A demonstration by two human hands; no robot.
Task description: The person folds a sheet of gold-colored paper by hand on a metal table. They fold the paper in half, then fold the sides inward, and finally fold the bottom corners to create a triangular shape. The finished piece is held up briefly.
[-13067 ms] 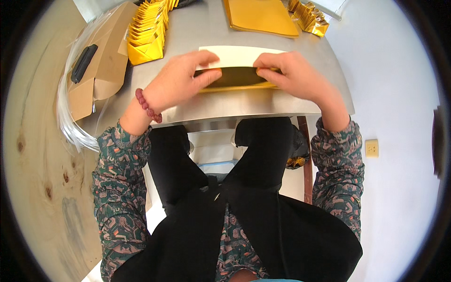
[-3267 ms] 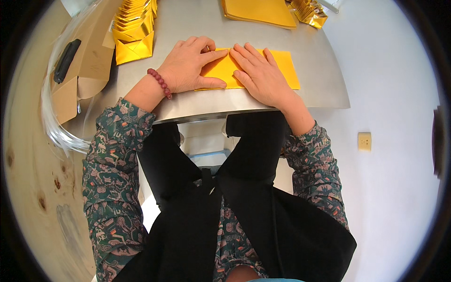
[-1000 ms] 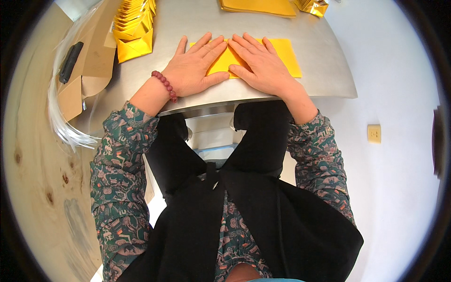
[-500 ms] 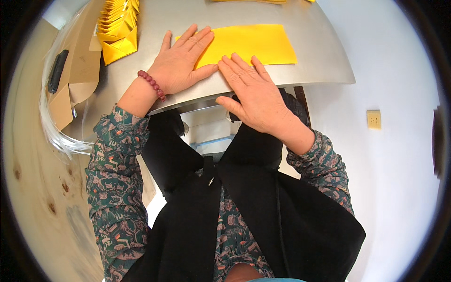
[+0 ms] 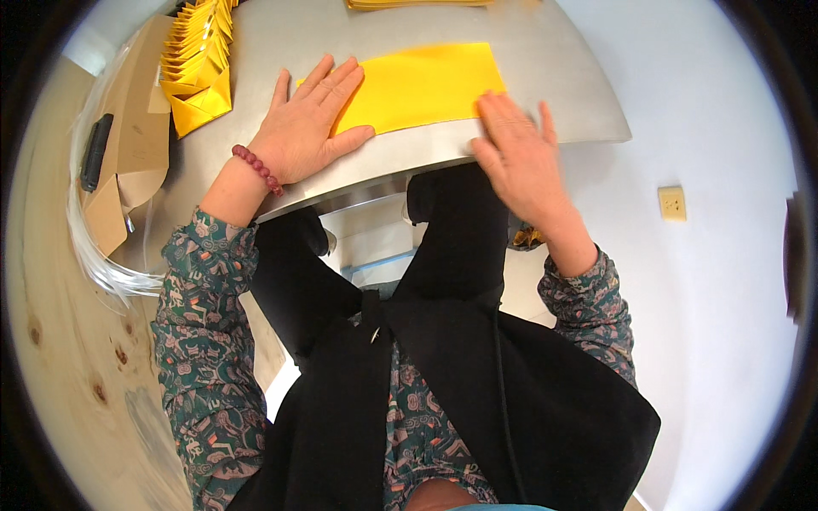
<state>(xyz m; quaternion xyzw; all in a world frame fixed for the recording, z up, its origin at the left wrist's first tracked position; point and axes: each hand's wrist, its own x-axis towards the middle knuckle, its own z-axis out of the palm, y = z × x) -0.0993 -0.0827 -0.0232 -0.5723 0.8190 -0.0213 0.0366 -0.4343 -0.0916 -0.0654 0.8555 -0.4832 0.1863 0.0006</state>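
Note:
A flat sheet of yellow paper (image 5: 417, 89), oblong in outline, lies on the metal tabletop (image 5: 554, 111) near its front edge. My left hand (image 5: 311, 123) rests flat over the sheet's left end, fingers spread and thumb along the near edge. At the sheet's right near corner, the fingertips of my right hand (image 5: 521, 157) touch the paper, with the thumb apart and the little finger lifted away. Both hands are open and hold nothing. Under my left palm part of the sheet is hidden.
A row of folded yellow paper pieces (image 5: 198, 72) stands at the far left. Beside it is an open cardboard box (image 5: 136, 145) with a black-handled tool (image 5: 97, 152) and clear plastic strands (image 5: 94, 247). More yellow sheets (image 5: 417, 3) lie at the far edge.
My right hand has slid rightward along the sheet's near edge to its right corner. My left hand stays on the left end. The whole view has shifted slightly.

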